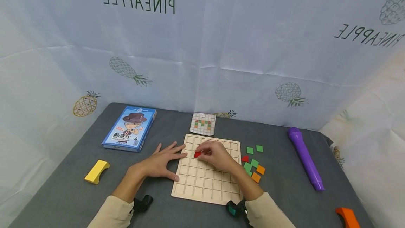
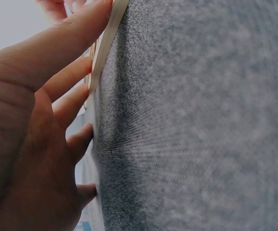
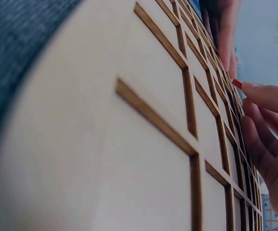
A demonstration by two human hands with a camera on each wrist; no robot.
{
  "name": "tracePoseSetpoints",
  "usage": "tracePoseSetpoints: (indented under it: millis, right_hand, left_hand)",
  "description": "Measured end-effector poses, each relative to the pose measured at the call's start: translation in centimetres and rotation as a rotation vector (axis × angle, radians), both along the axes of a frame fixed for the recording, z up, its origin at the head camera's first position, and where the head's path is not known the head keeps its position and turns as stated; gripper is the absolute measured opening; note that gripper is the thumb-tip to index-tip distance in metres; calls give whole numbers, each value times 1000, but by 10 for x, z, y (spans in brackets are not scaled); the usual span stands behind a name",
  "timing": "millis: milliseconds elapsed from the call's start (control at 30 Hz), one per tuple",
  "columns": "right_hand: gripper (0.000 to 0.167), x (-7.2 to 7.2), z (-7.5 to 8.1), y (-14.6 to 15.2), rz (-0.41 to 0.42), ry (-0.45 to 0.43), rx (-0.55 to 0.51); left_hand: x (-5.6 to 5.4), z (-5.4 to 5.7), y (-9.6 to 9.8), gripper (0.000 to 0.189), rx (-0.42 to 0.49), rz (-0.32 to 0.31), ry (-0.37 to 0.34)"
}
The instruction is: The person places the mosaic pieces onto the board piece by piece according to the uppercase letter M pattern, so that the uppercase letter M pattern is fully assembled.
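A square wooden grid board (image 1: 202,182) lies on the dark table, its shallow cells framed by raised ribs. Over its upper left part, my right hand (image 1: 216,154) pinches a small red tile (image 1: 197,154) between thumb and fingers. In the right wrist view the red tile (image 3: 237,83) shows at the fingertips, close over the ribs. My left hand (image 1: 162,162) lies spread with straight fingers, its thumb and some fingertips at the board's left edge. Beyond the board's far edge is a pattern card (image 1: 203,124) with a grid of coloured squares.
Right of the board lie several green tiles (image 1: 259,148), orange tiles (image 1: 256,177) and a red piece (image 1: 245,158). A purple stick (image 1: 306,159) lies farther right, an orange arch block (image 1: 348,217) near the front right. At left are a blue game box (image 1: 130,127) and a yellow arch block (image 1: 96,171).
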State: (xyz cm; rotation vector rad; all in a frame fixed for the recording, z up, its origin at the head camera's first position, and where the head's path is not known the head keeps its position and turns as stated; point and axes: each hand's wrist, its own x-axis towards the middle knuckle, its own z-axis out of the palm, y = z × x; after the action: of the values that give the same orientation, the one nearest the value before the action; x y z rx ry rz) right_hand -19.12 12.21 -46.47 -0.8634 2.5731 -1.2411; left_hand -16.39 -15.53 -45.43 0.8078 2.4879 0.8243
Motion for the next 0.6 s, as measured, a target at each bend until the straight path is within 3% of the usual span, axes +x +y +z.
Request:
tracePoseSetpoints:
  millis: [600]
  right_hand:
    - [16,2,0,-14,-106,31,50]
  left_hand:
    - [-1,-2,0,88,1,0,-4]
